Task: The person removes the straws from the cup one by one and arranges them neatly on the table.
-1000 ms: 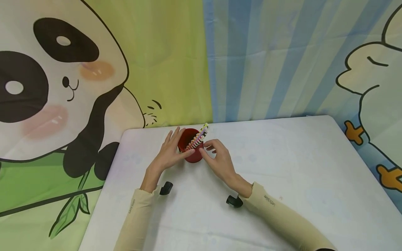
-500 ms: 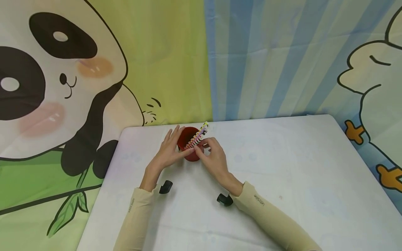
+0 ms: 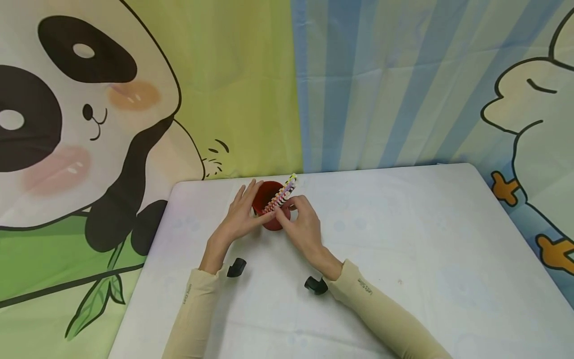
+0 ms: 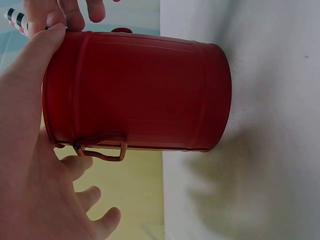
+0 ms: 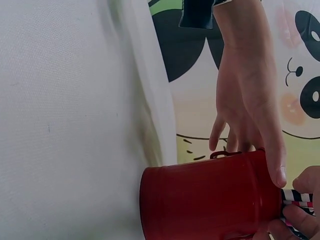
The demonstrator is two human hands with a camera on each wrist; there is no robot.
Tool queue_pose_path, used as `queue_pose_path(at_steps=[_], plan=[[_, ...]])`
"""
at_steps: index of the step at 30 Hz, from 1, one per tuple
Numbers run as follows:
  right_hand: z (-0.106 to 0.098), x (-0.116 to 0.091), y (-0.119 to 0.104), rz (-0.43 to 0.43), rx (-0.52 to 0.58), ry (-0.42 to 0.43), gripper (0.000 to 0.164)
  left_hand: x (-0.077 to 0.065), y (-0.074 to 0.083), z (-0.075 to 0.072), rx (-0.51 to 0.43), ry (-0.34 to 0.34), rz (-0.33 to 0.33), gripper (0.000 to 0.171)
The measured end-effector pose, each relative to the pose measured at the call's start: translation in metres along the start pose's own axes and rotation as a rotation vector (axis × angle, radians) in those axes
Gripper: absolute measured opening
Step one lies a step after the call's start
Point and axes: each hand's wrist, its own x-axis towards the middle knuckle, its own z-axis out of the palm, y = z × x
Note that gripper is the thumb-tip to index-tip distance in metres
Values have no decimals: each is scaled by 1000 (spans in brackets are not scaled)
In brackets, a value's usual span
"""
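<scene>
A red metal bucket with small side handles stands upright on the white table near its back edge. Several thin striped sticks lean out of its mouth toward the right; their exact kind cannot be made out. My left hand holds the bucket at the rim, thumb on the near side and spread fingers around the left side. At the right of the mouth, my right hand pinches the striped sticks between thumb and fingers. The sticks' lower ends are hidden inside the bucket.
The white table stretches to the right and toward me. Behind it hangs a cloth backdrop with a panda and stripes. A black wrist-camera piece is by the left cuff, another black piece by the right.
My right hand has moved left onto the striped sticks, its thumb and fingers closing in on them. The left hand has stayed on the bucket, which stands in the same place.
</scene>
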Motion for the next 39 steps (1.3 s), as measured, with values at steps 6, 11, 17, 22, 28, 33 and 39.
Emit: queue_pose_path(at_steps=[6, 11, 17, 22, 28, 33, 39], plan=[[-2, 1, -2, -7, -21, 8, 17, -1, 1, -1, -4, -7, 2, 99], [-2, 4, -4, -19, -34, 18, 19, 0, 0, 0, -5, -8, -2, 99], [-1, 6, -4, -36, -17, 21, 21, 1, -2, 1, -4, -5, -5, 99], [-2, 6, -5, -36, -24, 18, 20, 1, -3, 2, -13, -9, -2, 99], [-6, 5, -7, -32, -13, 25, 17, 0, -2, 0, -20, -12, -5, 98], [-12, 6, -9, -35, 32, 52, 15, 0, 0, -2, -34, -24, -19, 99], [-23, 7, -17, -46, 68, 66, 15, 0, 0, -2, -43, -26, -20, 98]])
